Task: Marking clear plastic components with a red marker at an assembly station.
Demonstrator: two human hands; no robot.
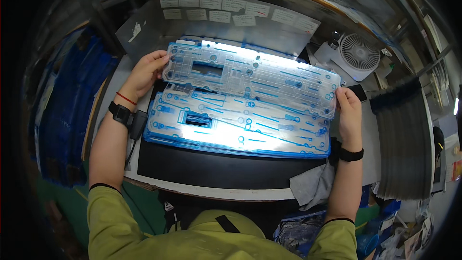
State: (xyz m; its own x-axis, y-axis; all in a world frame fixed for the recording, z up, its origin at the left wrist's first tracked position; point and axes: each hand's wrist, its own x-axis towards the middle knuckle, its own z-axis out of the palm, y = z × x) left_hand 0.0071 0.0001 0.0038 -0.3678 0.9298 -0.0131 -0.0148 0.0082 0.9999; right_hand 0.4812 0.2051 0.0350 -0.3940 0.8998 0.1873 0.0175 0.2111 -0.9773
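Note:
Between my two hands a clear plastic sheet (269,78) with blue printed lines and a rectangular cut-out is held up, tilted. My left hand (148,71) pinches its left end, thumb on the near face. At the opposite end my right hand (348,108) grips the lower right corner. Just below and partly behind it lies a stack of similar clear sheets (231,137) with blue edges, glare washing out its middle. The stack rests on a black mat (216,167).
A white fan (360,52) stands at the back right. Behind the work, a metal panel (192,29) carries several paper notes. A grey cloth (313,185) hangs over the front edge. Blue-edged sheet stacks (67,110) stand at left; a dark layered stack (402,139) stands at right.

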